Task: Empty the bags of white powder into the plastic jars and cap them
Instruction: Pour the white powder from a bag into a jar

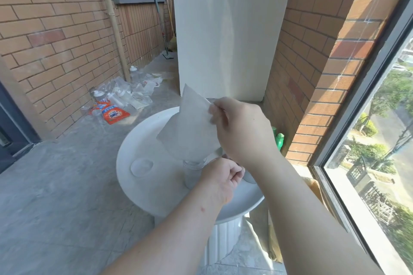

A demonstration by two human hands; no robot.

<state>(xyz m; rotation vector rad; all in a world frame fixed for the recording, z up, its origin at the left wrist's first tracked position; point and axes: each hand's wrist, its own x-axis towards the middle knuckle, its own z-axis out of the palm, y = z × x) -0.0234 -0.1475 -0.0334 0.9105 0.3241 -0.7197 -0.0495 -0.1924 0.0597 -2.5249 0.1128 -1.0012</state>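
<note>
A clear bag of white powder [190, 127] is tipped upside down over a clear plastic jar [192, 173] that stands on the round white table [145, 140]. My right hand [243, 129] pinches the bag's upper edge between thumb and fingers. My left hand [220, 179] is curled at the jar's mouth, where the bag's lower corner meets it; the exact grip is hidden. The jar looks partly filled with powder. A white round lid [141, 167] lies flat on the table to the left of the jar.
Against the brick wall at the left lie an orange detergent bag [111, 114], empty plastic bags and bottles [125, 94]. Green bottles [279, 139] stand behind the table by the right wall. A white board [230, 35] stands behind. A window runs along the right.
</note>
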